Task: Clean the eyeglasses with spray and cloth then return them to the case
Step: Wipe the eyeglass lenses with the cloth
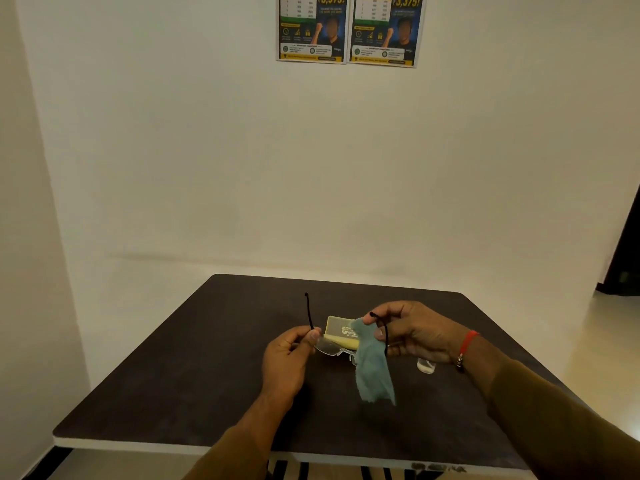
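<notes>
I hold rimless eyeglasses point(329, 347) with black temple arms above the dark table point(173, 375). My left hand point(287, 358) pinches the left lens corner, where one temple sticks upward. My right hand point(412, 332) grips the other side together with a teal cloth point(372, 368), which hangs down over the right lens and hides it. The pale yellow case point(341, 332) lies on the table just behind the glasses. A small clear spray bottle point(426, 366) lies on the table under my right wrist, partly hidden.
The table stands against a cream wall with two posters point(349, 29) high up. The table's front edge point(173, 443) is white. A dark doorway point(623, 258) opens at the right.
</notes>
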